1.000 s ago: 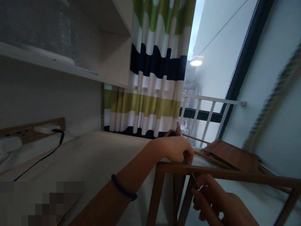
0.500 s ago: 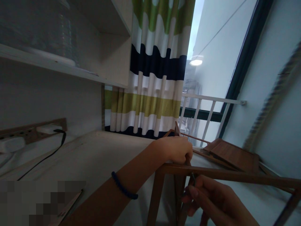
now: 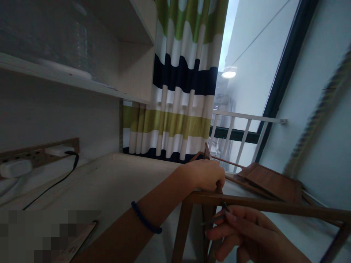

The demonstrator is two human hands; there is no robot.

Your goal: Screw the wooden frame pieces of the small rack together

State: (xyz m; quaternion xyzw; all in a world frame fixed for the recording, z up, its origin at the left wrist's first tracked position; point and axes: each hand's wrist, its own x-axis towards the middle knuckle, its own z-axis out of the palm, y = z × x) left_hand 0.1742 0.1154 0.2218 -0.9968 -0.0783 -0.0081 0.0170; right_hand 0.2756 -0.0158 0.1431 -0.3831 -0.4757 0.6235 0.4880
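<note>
A brown wooden frame (image 3: 263, 206) with thin rails stands at the lower middle and right. My left hand (image 3: 204, 174) is curled over the frame's top rail near an upright bar, with a blue band on its wrist. Just below the rail, my right hand (image 3: 241, 233) pinches a small bent metal key (image 3: 218, 216) between thumb and fingers. The key's tip points up at the underside of the rail.
A brown wooden panel (image 3: 270, 180) lies on the pale desk (image 3: 109, 179) behind the frame. A power strip (image 3: 35, 155) with a black cable sits at left under a shelf. A striped curtain (image 3: 183, 80) and a white window railing (image 3: 241, 135) are behind.
My right hand has turned the metal key, so its long arm now lies nearly level and points left. My left hand has stayed on the rail.
</note>
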